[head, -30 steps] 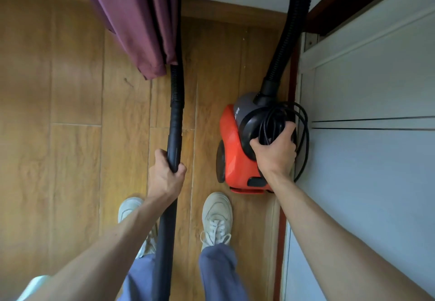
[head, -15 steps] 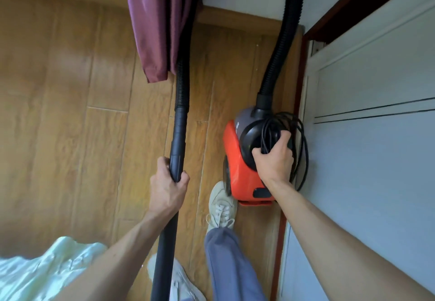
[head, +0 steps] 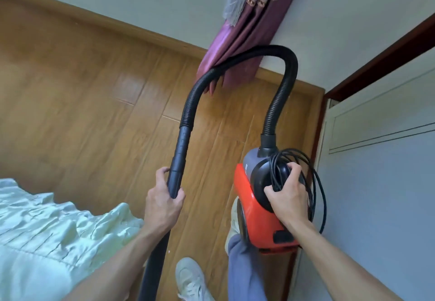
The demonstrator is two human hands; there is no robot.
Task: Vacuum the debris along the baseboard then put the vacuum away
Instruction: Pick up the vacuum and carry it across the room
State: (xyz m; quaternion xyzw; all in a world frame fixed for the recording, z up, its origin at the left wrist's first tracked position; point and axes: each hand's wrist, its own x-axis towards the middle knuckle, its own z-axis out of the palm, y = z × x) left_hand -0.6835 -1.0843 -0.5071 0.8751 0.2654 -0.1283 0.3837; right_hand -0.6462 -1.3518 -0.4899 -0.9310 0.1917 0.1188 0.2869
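A red and grey canister vacuum (head: 253, 209) hangs off the floor at the right. My right hand (head: 288, 196) grips its black top handle, together with the coiled black power cord (head: 316, 183). A ribbed black hose (head: 281, 93) arches from the canister up over to a rigid black wand (head: 179, 157). My left hand (head: 162, 203) is closed around that wand, whose lower end runs out of view at the bottom. The wooden baseboard (head: 131, 31) runs along the far wall.
A purple curtain (head: 242, 41) hangs against the wall behind the hose. A white cabinet door (head: 381, 171) fills the right side. Pale green bedding (head: 47, 230) lies at the lower left. My shoe (head: 190, 277) and trouser leg (head: 244, 270) stand on the wood floor (head: 82, 100).
The view has tilted up and turned, so the hose arch, wall and bedding show. The vacuum has been lifted higher in my right hand, and I have taken a step.
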